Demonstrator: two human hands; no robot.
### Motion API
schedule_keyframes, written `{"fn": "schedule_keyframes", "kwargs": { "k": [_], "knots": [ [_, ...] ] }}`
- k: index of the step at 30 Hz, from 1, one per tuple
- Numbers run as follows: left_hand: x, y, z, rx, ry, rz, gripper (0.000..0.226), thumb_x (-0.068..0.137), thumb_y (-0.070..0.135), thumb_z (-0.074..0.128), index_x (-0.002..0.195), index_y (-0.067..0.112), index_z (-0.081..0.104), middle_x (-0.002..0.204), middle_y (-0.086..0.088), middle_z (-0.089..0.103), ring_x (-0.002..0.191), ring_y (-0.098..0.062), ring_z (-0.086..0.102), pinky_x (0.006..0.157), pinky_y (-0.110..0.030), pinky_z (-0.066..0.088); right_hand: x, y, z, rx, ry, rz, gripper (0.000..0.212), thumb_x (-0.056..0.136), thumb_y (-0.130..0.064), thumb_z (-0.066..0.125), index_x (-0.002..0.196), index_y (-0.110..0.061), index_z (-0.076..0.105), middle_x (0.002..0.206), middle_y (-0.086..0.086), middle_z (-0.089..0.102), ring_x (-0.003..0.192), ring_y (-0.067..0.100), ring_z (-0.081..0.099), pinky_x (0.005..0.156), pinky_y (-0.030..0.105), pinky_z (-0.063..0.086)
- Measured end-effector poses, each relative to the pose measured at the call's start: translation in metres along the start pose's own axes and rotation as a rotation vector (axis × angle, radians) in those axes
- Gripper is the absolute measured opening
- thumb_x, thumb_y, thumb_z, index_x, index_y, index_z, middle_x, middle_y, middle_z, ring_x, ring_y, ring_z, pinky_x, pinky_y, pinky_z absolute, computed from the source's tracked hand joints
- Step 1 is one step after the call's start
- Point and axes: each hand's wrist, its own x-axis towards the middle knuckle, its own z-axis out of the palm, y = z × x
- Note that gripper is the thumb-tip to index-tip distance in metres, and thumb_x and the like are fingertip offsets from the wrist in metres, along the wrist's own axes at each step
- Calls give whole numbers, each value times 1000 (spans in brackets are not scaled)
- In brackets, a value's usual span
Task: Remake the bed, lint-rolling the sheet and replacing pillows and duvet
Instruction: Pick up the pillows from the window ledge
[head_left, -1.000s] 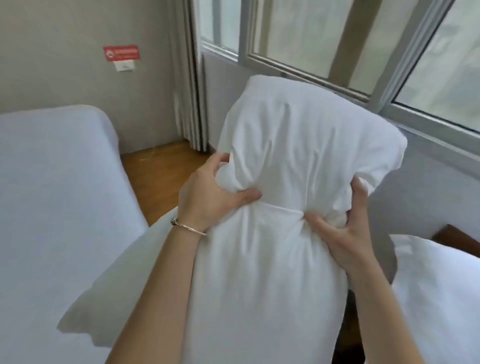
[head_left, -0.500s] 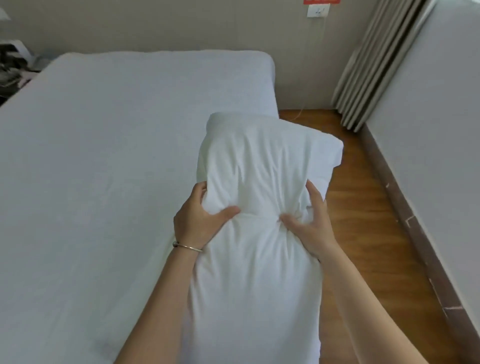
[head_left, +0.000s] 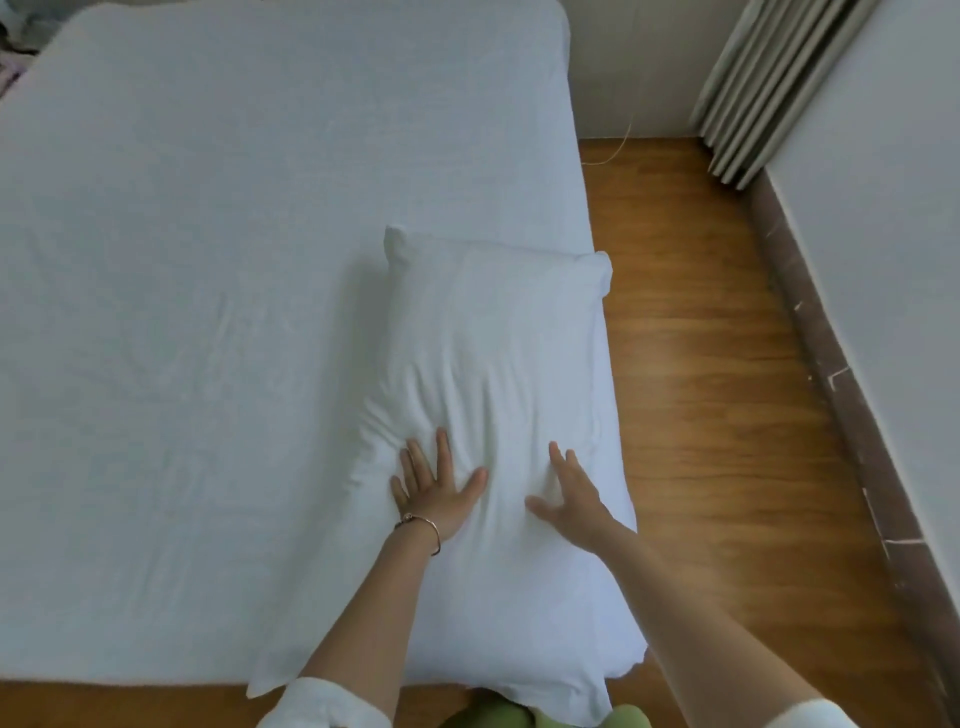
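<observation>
Pillow (head_left: 493, 395) lies lengthwise at the lower centre of the head view, along the right edge of the bed (head_left: 234, 260), its near end seemingly overhanging the mattress at the bottom of the frame. Left hand (head_left: 434, 488) and right hand (head_left: 569, 493) press flat on it, fingers spread, gripping nothing. Released there, it could slide onto the floor (head_left: 727, 415) at right, being poorly supported.

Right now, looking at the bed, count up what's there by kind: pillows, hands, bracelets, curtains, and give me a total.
Pillow: 1, lying on the sheet
Hands: 2, left hand and right hand, both flat on the pillow
Bracelet: 1, on the left wrist
Curtain: 1
Total: 5
</observation>
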Motion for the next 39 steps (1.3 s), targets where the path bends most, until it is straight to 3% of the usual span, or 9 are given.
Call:
{"fn": "schedule_keyframes", "kwargs": {
  "k": [5, 7, 9, 11, 16, 25, 28, 34, 39],
  "knots": [
    [-15, 48, 3, 95, -109, 320, 64, 94, 61, 36, 148, 52, 0, 151, 22, -25, 141, -9, -29, 113, -48, -17, -31, 2, -27, 186, -33, -14, 64, 94, -37, 63, 150, -28, 35, 159, -4, 26, 144, 12, 27, 108, 22, 31],
    [-25, 89, 4, 17, -160, 440, 51, 98, 52, 38, 147, 45, 25, 156, 22, 8, 148, -9, 2, 119, -41, 1, -54, 9, -51, 336, 101, 11, 54, 94, -34, 63, 144, -27, 45, 147, -6, 43, 136, 11, 40, 99, 22, 39],
    [-41, 141, 9, -197, -204, 469, 40, 99, 40, 46, 138, 31, 48, 147, 10, 43, 129, -7, 42, 108, -26, 30, -87, 25, -83, 477, 321, 47, 44, 95, -28, 62, 137, -21, 53, 136, -4, 54, 124, 11, 51, 90, 21, 42],
    [-64, 198, 19, -268, -236, 546, 34, 98, 35, 48, 129, 25, 56, 133, 6, 56, 112, -6, 50, 96, -21, 38, -130, 43, -117, 564, 552, 94, 37, 96, -24, 59, 132, -15, 57, 126, 1, 62, 108, 10, 59, 81, 20, 45],
    [-158, 324, 78, -268, -358, 854, 30, 99, 29, 48, 127, 24, 55, 117, 10, 60, 99, 0, 53, 74, -8, 39, -258, 113, -171, 724, 1025, 128, 31, 98, -33, 55, 129, -26, 56, 117, -9, 63, 102, 7, 63, 82, 18, 53],
    [-370, 464, 274, -120, -672, 1330, 23, 95, 29, 57, 118, 26, 59, 101, 18, 61, 94, 8, 55, 72, 0, 39, -528, 301, -167, 860, 1697, 424, 26, 98, -23, 57, 123, -26, 58, 108, -2, 67, 97, 16, 65, 79, 26, 52],
    [-444, 492, 341, -31, -822, 1407, 25, 95, 28, 57, 120, 23, 56, 100, 16, 59, 91, 4, 54, 66, -1, 40, -604, 349, -144, 943, 1826, 537, 24, 96, -22, 58, 119, -29, 58, 106, 1, 68, 94, 17, 66, 84, 37, 54],
    [-553, 532, 454, 196, -1010, 1588, 32, 90, 31, 62, 121, 23, 58, 104, 10, 64, 95, -4, 59, 79, -14, 44, -684, 417, -96, 1217, 1983, 715, 35, 96, -25, 58, 130, -25, 53, 120, 1, 60, 110, 21, 58, 93, 42, 49],
    [-601, 577, 556, 542, -1028, 1719, 54, 86, 41, 67, 134, 23, 52, 128, 2, 55, 120, -12, 49, 97, -25, 39, -698, 468, -94, 1410, 2005, 852, 72, 87, -41, 69, 147, -34, 30, 144, 5, 39, 127, 25, 44, 100, 43, 45]
  ]
}}
